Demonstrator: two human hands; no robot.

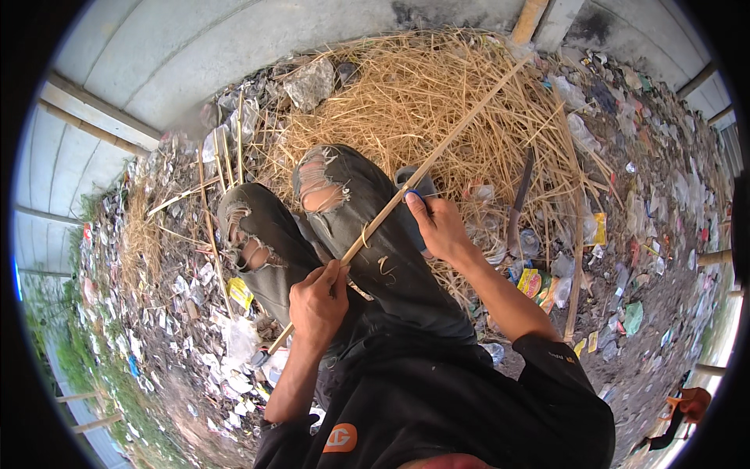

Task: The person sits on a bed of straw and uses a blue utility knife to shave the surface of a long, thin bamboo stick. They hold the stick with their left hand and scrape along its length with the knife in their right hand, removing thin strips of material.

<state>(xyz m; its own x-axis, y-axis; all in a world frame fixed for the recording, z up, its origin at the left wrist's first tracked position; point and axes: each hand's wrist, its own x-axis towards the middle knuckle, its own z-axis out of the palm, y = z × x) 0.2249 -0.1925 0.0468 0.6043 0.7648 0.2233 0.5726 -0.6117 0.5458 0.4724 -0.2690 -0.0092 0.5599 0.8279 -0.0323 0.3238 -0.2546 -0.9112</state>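
A long, thin bamboo strip (461, 129) slants across my thighs, from the straw at the far right to near my left hip. My left hand (319, 306) is closed around its lower part. Higher up, my right hand (441, 227) is closed at the strip, thumb along it, with a small blue object (424, 187) in its grip; the fingers hide what kind it is. A pale curled shaving (364, 234) hangs from the strip between my hands. Another shaving (383, 266) lies on my dark, torn trousers (363, 195).
A heap of dry straw-like shavings (406, 94) spreads ahead of my knees. A long dark blade (522, 191) lies to the right. Several thin strips (228, 160) stand at the left. Litter covers the ground around me. A grey panel wall (211, 59) stands behind the heap.
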